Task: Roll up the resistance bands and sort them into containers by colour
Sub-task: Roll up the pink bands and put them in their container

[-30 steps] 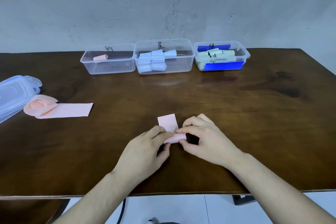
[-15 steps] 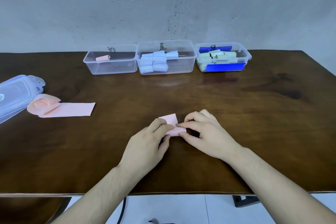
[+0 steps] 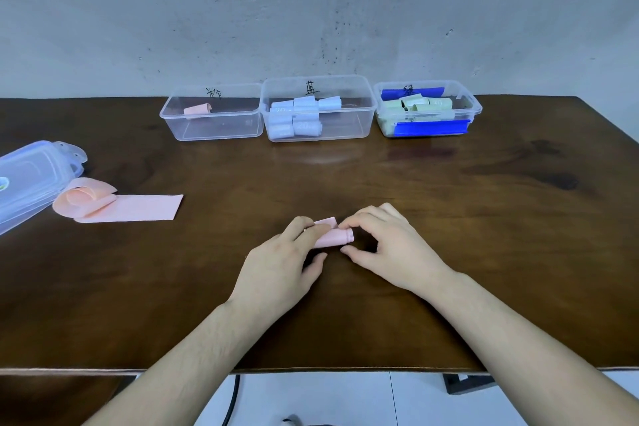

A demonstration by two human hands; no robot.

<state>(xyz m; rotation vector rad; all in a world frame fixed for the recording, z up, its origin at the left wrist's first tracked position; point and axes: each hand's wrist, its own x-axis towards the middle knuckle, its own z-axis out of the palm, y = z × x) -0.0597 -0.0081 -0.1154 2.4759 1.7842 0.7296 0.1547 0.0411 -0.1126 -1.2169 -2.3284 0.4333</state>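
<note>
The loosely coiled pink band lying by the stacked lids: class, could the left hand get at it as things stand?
Probably yes. The loosely coiled pink band lies in the open on the brown wooden table, nothing between, but the left hand first must release the small pink roll.

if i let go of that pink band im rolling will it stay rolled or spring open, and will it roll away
The pink roll, pinched by the left hand and right hand, looks thin and floppy, so it may loosen a little. The pink roll in the left container has kept its shape, so probably not much. Being a cylinder on a smooth table, it could roll if nudged.
</note>
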